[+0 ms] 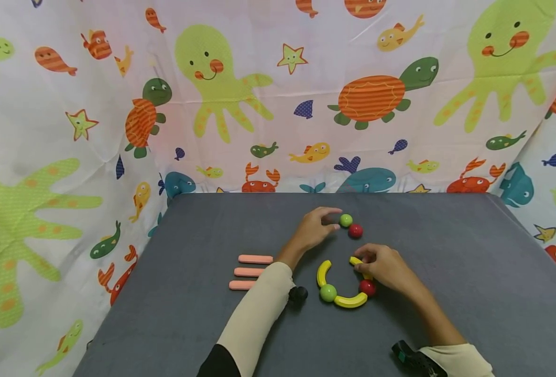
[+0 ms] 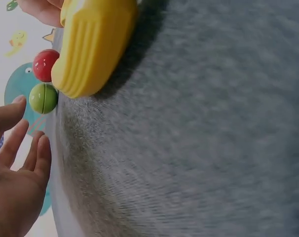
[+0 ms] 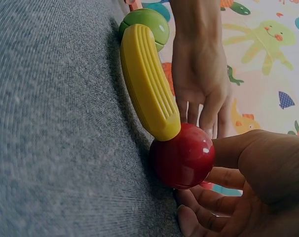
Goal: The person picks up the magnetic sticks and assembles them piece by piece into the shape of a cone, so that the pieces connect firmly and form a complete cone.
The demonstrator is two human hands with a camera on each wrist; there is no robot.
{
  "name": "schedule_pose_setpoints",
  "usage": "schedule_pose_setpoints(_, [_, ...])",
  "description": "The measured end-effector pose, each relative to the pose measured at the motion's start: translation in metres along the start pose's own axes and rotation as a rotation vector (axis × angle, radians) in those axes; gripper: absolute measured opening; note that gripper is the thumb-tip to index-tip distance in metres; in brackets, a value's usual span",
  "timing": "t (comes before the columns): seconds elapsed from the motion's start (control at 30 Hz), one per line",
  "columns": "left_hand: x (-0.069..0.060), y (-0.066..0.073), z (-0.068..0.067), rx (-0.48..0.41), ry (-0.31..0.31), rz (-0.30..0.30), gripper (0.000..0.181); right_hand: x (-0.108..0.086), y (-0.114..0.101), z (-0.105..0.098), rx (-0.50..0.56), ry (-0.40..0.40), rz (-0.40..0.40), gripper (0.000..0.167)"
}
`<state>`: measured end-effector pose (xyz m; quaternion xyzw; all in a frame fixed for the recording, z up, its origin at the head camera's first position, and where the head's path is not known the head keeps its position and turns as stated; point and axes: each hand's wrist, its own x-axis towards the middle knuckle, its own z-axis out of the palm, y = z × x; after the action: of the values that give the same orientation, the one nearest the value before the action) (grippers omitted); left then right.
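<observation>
My left hand (image 1: 312, 229) reaches toward a small green ball (image 1: 346, 220), its fingers apart and holding nothing. Touching that ball is a red ball (image 1: 355, 231). My right hand (image 1: 382, 266) pinches a yellow curved piece (image 1: 355, 260), partly hidden by the fingers. The piece's lower end lies by another red ball (image 1: 367, 287). From there a second yellow curved piece (image 1: 351, 301) leads to a green ball (image 1: 328, 293), and a third yellow curved piece (image 1: 323, 273) rises from it. Together they form a ring with a gap at the top. Ridges show on the yellow piece (image 3: 148, 81) in the right wrist view.
Three pink sticks (image 1: 255, 259) lie in parallel left of my left forearm, which partly covers them. Grey cloth covers the table (image 1: 193, 235). Behind and at the sides hangs a curtain (image 1: 259, 68) printed with sea animals.
</observation>
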<state>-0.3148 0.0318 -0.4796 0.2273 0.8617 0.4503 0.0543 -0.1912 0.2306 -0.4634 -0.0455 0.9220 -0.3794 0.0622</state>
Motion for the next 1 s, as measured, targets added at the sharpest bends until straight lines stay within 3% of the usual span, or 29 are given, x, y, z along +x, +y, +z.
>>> schedule_pose_setpoints(0.37, [0.018, 0.009, 0.011, 0.064, -0.146, 0.006, 0.049, -0.001, 0.001, 0.0, 0.006, 0.011, -0.011, 0.028])
schedule_pose_setpoints(0.7, [0.019, 0.011, 0.012, 0.126, -0.139, -0.004, 0.041, 0.0, 0.001, 0.001, 0.008, 0.013, -0.017, 0.026])
schedule_pose_setpoints(1.0, [0.016, 0.01, 0.012, 0.163, -0.079, -0.059, 0.038, -0.001, 0.001, 0.0, 0.013, 0.01, -0.018, 0.026])
